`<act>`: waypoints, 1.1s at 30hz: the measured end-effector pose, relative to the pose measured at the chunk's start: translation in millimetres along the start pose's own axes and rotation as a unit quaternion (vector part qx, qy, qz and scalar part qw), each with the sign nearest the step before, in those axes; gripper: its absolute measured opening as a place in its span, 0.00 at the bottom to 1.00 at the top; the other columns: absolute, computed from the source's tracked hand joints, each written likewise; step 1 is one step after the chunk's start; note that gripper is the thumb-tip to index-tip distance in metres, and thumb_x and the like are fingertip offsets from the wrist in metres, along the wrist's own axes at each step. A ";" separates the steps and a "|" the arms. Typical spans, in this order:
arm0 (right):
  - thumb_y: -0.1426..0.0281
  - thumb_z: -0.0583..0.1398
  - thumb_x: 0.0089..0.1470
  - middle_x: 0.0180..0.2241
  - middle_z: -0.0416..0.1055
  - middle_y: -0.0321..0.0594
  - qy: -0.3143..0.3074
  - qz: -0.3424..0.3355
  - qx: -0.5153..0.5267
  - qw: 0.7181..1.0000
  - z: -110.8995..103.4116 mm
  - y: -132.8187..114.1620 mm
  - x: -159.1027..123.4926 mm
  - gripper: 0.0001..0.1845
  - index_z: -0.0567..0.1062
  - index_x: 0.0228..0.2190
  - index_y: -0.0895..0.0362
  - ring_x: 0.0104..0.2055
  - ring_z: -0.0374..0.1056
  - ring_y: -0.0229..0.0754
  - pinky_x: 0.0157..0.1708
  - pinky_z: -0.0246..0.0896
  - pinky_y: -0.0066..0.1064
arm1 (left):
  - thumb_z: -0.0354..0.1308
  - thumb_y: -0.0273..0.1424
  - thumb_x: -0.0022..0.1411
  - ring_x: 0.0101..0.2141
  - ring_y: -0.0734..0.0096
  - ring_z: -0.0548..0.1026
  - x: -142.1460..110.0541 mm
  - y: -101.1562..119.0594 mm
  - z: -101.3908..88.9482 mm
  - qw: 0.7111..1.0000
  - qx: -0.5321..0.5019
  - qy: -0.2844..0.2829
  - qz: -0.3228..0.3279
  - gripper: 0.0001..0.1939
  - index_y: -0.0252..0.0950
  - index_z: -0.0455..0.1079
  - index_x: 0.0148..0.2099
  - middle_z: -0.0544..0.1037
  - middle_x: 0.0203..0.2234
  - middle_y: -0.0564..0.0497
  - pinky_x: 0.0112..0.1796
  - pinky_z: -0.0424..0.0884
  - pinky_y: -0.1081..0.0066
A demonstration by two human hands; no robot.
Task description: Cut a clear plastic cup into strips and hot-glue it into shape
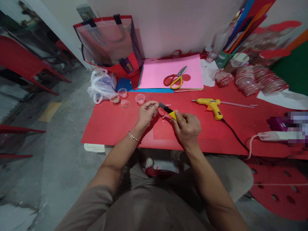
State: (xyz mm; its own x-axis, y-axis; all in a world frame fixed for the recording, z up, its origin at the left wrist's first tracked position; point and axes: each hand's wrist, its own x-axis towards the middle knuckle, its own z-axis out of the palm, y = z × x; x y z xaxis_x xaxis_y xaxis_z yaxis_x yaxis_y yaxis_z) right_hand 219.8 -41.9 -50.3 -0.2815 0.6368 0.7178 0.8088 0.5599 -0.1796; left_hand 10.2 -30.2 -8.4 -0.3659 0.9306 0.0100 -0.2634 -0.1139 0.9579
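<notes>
My right hand point(189, 128) is wrapped round the yellow handle of a utility knife point(168, 109), whose dark blade end points up and left. Opposite it, my left hand point(147, 112) pinches a small clear plastic cup point(154, 113), mostly hidden by the fingers. The knife's tip is right by my left fingertips; I cannot tell whether it touches the plastic. Thin clear shavings point(164, 116) lie on the red tabletop point(115, 125) between the hands. Left of my left hand stand small clear cups, one of them a clear cup point(140, 98) close to my fingers.
A yellow glue gun point(211, 104) with a stick in it lies to the right. Behind are scissors point(177, 78) on pink paper point(154, 75), a tote bag point(108, 45) and a white plastic bag point(102, 85). Stacked clear lids point(247, 80) fill the back right.
</notes>
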 end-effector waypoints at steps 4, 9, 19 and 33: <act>0.59 0.65 0.66 0.43 0.78 0.44 -0.010 0.005 -0.008 1.000 0.2 0.2 -0.7 0.24 0.75 0.62 0.45 0.42 0.66 0.44 0.41 0.53 0.36 | 0.74 0.38 0.52 0.20 0.82 0.66 -0.2 0.6 0.4 1.000 0.001 0.002 0.003 0.12 0.36 0.79 0.33 0.74 0.21 0.56 0.24 0.62 0.77; 0.59 0.65 0.66 0.44 0.78 0.45 -0.002 -0.001 -0.003 1.000 -0.3 -0.2 -0.4 0.23 0.76 0.61 0.46 0.42 0.65 0.44 0.41 0.52 0.36 | 0.74 0.38 0.53 0.18 0.82 0.63 -0.1 1.1 0.3 1.000 -0.017 -0.004 0.005 0.12 0.36 0.78 0.32 0.71 0.18 0.57 0.22 0.59 0.77; 0.58 0.64 0.67 0.44 0.78 0.45 -0.010 0.013 -0.005 1.000 -0.6 0.1 0.1 0.23 0.76 0.61 0.46 0.41 0.65 0.44 0.41 0.53 0.36 | 0.73 0.40 0.55 0.19 0.82 0.66 2.0 -1.4 -2.4 1.000 0.006 0.007 0.003 0.12 0.36 0.79 0.33 0.73 0.21 0.56 0.23 0.61 0.77; 0.59 0.66 0.65 0.42 0.79 0.44 0.029 0.002 0.013 0.999 0.4 -1.3 1.9 0.23 0.76 0.60 0.49 0.40 0.67 0.44 0.39 0.56 0.36 | 0.74 0.47 0.56 0.22 0.79 0.70 3.0 -3.1 -3.1 1.000 -0.013 -0.022 0.001 0.19 0.36 0.80 0.34 0.79 0.26 0.51 0.25 0.65 0.75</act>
State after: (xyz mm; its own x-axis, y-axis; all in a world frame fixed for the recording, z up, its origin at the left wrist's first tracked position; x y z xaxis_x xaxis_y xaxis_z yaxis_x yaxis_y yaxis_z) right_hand 218.0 -41.2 -49.0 -0.2464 0.6078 0.7549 0.7959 0.5713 -0.2002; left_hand 7.2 -28.1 -12.2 -0.3279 0.9444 0.0249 -0.2864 -0.1245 0.9500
